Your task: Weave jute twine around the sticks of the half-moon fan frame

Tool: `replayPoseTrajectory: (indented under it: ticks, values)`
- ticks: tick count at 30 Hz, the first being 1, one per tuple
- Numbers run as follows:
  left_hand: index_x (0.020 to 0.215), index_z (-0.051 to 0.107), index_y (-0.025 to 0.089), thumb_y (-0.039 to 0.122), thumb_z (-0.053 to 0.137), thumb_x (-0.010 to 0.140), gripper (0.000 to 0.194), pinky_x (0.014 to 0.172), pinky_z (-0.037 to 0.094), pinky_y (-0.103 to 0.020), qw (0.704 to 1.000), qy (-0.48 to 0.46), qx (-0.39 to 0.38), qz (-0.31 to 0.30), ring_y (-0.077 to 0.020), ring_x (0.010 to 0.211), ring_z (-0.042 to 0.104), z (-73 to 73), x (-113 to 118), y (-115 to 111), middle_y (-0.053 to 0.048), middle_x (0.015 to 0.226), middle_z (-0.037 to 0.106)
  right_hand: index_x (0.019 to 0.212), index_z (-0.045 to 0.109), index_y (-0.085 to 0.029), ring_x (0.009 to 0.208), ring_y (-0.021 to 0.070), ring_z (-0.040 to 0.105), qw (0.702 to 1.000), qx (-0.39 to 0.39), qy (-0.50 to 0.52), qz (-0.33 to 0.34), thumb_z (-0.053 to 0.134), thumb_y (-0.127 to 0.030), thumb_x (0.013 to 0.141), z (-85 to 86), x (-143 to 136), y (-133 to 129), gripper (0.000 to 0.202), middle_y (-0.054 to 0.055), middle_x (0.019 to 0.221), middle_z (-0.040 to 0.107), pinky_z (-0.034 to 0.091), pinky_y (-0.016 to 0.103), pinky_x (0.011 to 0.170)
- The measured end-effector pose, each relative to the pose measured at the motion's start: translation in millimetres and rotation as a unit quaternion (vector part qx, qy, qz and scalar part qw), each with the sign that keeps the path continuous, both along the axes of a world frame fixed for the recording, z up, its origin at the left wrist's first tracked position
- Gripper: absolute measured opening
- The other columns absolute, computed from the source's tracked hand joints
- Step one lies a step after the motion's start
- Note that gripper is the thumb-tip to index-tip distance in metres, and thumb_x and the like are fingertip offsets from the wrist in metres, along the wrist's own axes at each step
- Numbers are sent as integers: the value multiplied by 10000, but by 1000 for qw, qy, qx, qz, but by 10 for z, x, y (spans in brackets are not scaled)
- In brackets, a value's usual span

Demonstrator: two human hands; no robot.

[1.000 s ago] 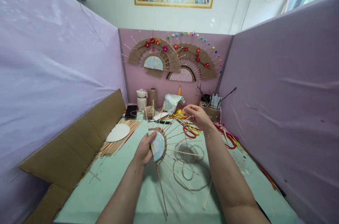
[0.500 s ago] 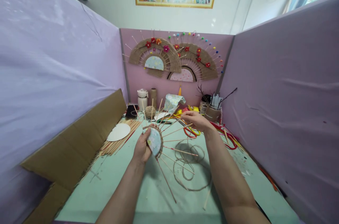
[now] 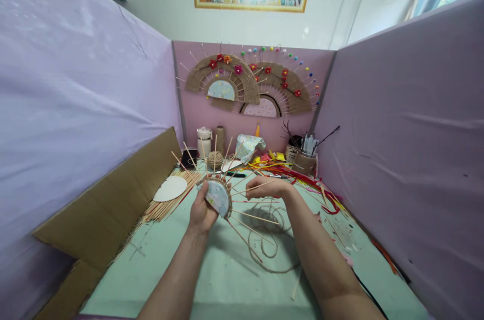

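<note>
My left hand [image 3: 203,211] grips a half-round piece [image 3: 220,198] covered in pale blue patterned cloth, thumb on its face. Thin wooden sticks [image 3: 255,216] fan out from its curved edge, and brown twine is wound between them along the rim. Among the right-hand sticks, my right hand [image 3: 262,188] is closed in a pinch, fingertips pointing left towards the rim. A strand of twine seems to be in its fingers, though they partly hide it. Loose loops of twine [image 3: 274,249] lie on the table below this hand.
Bundled sticks [image 3: 170,204] and a white oval card [image 3: 170,188] lie left, beside a cardboard sheet [image 3: 113,194]. A twine ball [image 3: 215,160], white jar [image 3: 204,142] and folded cloth [image 3: 249,146] stand behind. Red strips [image 3: 321,184] lie right. Finished fans [image 3: 223,78] hang at the back.
My right hand has moved down and left, closer to the rim. The half-round piece has turned and shifted slightly left in my left hand, swinging its sticks. The scissors no longer show behind my right hand.
</note>
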State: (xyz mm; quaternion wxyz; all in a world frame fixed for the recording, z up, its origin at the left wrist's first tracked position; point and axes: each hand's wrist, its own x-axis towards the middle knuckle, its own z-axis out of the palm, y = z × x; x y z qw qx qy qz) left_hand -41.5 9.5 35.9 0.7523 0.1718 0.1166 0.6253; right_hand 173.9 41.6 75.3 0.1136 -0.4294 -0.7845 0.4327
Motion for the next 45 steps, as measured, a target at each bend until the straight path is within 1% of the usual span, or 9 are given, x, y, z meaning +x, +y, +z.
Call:
replayPoseTrajectory:
  ticks: [10,16,19,24,27,33,39,42,45]
  values:
    - [895,641,183,197,463,880,179,874,495,-345,999,13,-29,30,-164,885,662,8,4,19,-38,870,708,742,636,-143,502,69,389,998,34,41,-36,598,-435,736,81,203,-26,295,-47,548,456,289,192,452]
    - [948,620,178,220,526,846,145,813,522,-366,999,39,-9,23,-199,855,673,-44,-3,51,-67,897,702,693,609,-142,471,61,364,992,9,114,-45,643,-407,705,64,291,-5,268,-56,520,454,262,198,443]
    - [965,605,163,233,539,837,159,795,528,-385,998,66,-13,17,-213,847,674,-62,-1,59,-84,895,700,687,582,-146,453,50,343,969,5,226,-104,660,-400,691,65,314,35,266,-60,517,449,239,193,433]
    - [998,588,185,193,609,782,217,786,531,-409,995,94,-4,21,-228,857,670,-62,47,34,-67,894,700,666,517,-173,389,35,272,887,13,390,-248,714,-424,633,113,297,95,321,-88,475,394,160,192,396]
    - [981,589,180,176,625,764,220,780,535,-395,994,106,-5,18,-217,814,676,-61,74,16,-62,867,703,665,520,-177,392,36,273,864,37,435,-252,725,-420,631,180,273,65,320,-87,472,391,162,196,403]
    - [969,590,172,163,611,772,198,791,533,-371,994,101,-17,27,-187,771,678,-56,80,18,-51,839,702,644,553,-169,423,46,258,853,120,457,-221,724,-396,651,306,238,-71,284,-84,459,351,191,212,434]
    - [983,602,174,209,537,837,163,810,521,-389,997,59,-16,42,-198,824,673,-34,14,44,-70,893,700,651,528,-178,419,48,222,883,101,406,-214,699,-447,647,260,244,-59,319,-92,453,304,160,216,425]
    - [984,622,192,212,489,868,178,842,508,-354,998,13,-22,53,-176,848,668,-9,-32,65,-46,876,702,664,526,-175,415,49,228,925,61,326,-189,676,-443,666,183,270,-12,307,-92,460,304,171,210,414]
    - [978,637,209,229,470,880,194,856,500,-331,998,-17,-33,57,-165,871,662,7,-64,86,-30,860,702,663,570,-150,451,55,305,978,36,185,-91,658,-409,679,86,217,18,274,-64,498,392,222,199,423]
